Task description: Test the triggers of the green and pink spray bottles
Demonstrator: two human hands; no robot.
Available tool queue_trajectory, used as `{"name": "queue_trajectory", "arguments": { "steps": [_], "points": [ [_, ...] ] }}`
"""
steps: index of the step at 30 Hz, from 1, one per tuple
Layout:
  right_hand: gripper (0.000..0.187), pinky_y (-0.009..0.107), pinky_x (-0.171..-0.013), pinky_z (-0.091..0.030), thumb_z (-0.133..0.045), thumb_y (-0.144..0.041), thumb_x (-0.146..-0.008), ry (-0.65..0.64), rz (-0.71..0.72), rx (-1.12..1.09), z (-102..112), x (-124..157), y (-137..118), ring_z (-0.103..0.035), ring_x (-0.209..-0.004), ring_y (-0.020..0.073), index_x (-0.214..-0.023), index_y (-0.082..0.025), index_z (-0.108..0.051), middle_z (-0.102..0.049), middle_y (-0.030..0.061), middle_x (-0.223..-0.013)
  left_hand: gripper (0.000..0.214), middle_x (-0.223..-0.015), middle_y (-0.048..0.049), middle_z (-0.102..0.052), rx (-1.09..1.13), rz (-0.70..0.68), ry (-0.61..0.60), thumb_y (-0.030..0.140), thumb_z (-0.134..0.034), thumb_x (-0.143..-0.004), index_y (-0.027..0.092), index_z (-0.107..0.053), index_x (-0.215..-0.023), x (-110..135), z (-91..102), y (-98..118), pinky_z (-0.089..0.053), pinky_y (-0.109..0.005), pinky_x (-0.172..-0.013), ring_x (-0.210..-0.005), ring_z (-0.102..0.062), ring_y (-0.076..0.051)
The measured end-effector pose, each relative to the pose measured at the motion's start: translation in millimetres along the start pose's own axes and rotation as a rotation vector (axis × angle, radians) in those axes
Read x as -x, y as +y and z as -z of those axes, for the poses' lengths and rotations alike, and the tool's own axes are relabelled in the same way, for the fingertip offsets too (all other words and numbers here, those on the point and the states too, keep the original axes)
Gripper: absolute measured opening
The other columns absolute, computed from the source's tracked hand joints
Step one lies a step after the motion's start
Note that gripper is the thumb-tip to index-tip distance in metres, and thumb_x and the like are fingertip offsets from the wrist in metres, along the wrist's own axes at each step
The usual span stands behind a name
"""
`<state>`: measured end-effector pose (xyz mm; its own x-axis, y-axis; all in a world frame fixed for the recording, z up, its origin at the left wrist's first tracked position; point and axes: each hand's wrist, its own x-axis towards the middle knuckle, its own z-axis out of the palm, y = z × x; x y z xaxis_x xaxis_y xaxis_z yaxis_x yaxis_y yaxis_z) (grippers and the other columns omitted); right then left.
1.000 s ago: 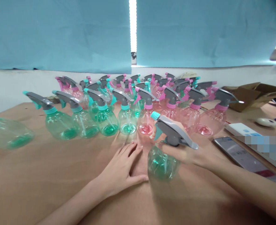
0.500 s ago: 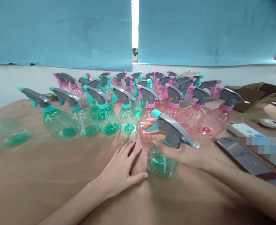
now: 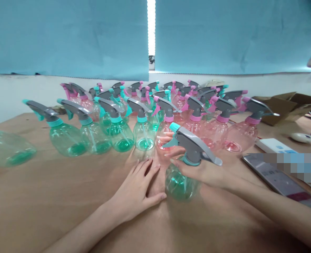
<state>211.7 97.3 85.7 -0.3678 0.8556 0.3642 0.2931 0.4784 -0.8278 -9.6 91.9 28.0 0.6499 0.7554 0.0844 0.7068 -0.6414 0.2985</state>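
My right hand (image 3: 191,167) is closed round the neck of a green spray bottle (image 3: 180,184) that stands upright, its grey trigger head (image 3: 192,142) and turquoise nozzle pointing up to the left. Some fingers are hidden behind the bottle. To its left, my left hand (image 3: 138,189) lies flat on the wooden table (image 3: 65,207) with fingers spread, the thumb tip close to the bottle. Just beyond the hands runs a row of spray bottles: green ones such as this bottle (image 3: 121,138) on the left, pink ones such as this bottle (image 3: 241,135) on the right.
Several more spray bottles (image 3: 145,93) crowd behind the front row. A green bottle body (image 3: 10,147) is at the left edge. At the right are a phone (image 3: 277,182), a white box (image 3: 274,144), a white computer mouse (image 3: 302,137) and an open cardboard box (image 3: 287,107).
The spray bottle in my right hand has shifted very slightly left. My left hand has stayed in place.
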Motion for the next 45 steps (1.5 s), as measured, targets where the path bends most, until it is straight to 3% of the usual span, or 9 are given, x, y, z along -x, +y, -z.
{"name": "queue_trajectory", "arguments": {
  "steps": [4, 10, 15, 23, 30, 39, 45],
  "points": [
    [0.021, 0.033, -0.062, -0.058, -0.055, -0.020, -0.077, -0.008, -0.033, -0.002, 2.0, 0.2, -5.5, -0.068, -0.076, 0.0181, -0.098, -0.026, -0.055, -0.062, 0.0034, -0.126, 0.071, -0.151, -0.0181, -0.032, -0.022, 0.001, -0.012, 0.057, -0.056, -0.087, 0.017, -0.038, -0.143, 0.9, 1.3, 1.4, -0.024, -0.057, -0.110, -0.139, -0.027, -0.036],
    [0.005, 0.032, -0.079, -0.056, -0.054, -0.018, -0.077, -0.011, -0.001, 0.023, 2.6, -0.2, -7.3, -0.065, -0.095, 0.0199, -0.077, -0.024, -0.053, -0.066, 0.0023, -0.113, 0.072, -0.152, -0.0180, -0.031, -0.038, 0.009, -0.017, 0.059, -0.055, -0.087, 0.019, -0.037, -0.144, 0.7, 0.8, 1.6, -0.025, -0.056, -0.110, -0.139, -0.026, -0.036],
    [0.006, 0.032, -0.075, -0.055, -0.055, -0.018, -0.075, 0.001, -0.036, 0.051, 3.2, -0.3, -11.2, -0.065, -0.080, 0.0182, -0.073, -0.024, -0.053, -0.066, 0.0012, -0.088, 0.073, -0.152, -0.0185, -0.031, -0.039, 0.013, -0.015, 0.061, -0.054, -0.087, 0.018, -0.038, -0.144, 1.0, -0.2, 1.1, -0.025, -0.056, -0.110, -0.139, -0.027, -0.036],
    [0.008, 0.027, -0.067, -0.054, -0.052, -0.020, -0.073, 0.027, -0.030, 0.037, 1.8, -3.9, -19.0, -0.061, -0.070, 0.0148, -0.079, -0.025, -0.056, -0.062, -0.0014, -0.075, 0.073, -0.152, -0.0196, -0.031, -0.050, 0.017, -0.037, 0.061, -0.054, -0.087, 0.016, -0.039, -0.143, 1.0, 1.6, 2.1, -0.025, -0.057, -0.110, -0.140, -0.026, -0.036],
    [0.008, 0.026, -0.060, -0.052, -0.049, -0.025, -0.075, 0.036, -0.053, 0.105, 1.0, -2.3, -15.9, -0.058, -0.067, 0.0141, -0.078, -0.024, -0.056, -0.063, -0.0002, -0.077, 0.074, -0.151, -0.0203, -0.031, -0.056, 0.022, -0.053, 0.060, -0.055, -0.087, 0.014, -0.040, -0.142, -0.3, 4.2, 3.3, -0.023, -0.057, -0.111, -0.140, -0.026, -0.036],
    [0.008, 0.022, -0.058, -0.048, -0.047, -0.016, -0.071, 0.023, -0.036, 0.056, 0.4, -4.8, -18.3, -0.049, -0.058, 0.0094, -0.071, -0.024, -0.048, -0.052, -0.0041, -0.071, 0.074, -0.151, -0.0193, -0.032, -0.055, 0.020, -0.047, 0.059, -0.055, -0.087, 0.014, -0.040, -0.143, -0.4, 4.0, 3.9, -0.023, -0.056, -0.111, -0.139, -0.027, -0.035],
    [0.011, 0.027, -0.063, -0.054, -0.049, -0.016, -0.068, 0.072, 0.043, 0.041, 2.9, -4.1, -24.4, -0.063, -0.070, 0.0147, -0.074, -0.025, -0.050, -0.065, -0.0010, -0.086, 0.073, -0.152, -0.0187, -0.031, -0.046, 0.021, -0.050, 0.061, -0.053, -0.087, 0.016, -0.040, -0.143, -0.6, 4.2, 3.5, -0.024, -0.056, -0.110, -0.139, -0.026, -0.036]
  ]
}}
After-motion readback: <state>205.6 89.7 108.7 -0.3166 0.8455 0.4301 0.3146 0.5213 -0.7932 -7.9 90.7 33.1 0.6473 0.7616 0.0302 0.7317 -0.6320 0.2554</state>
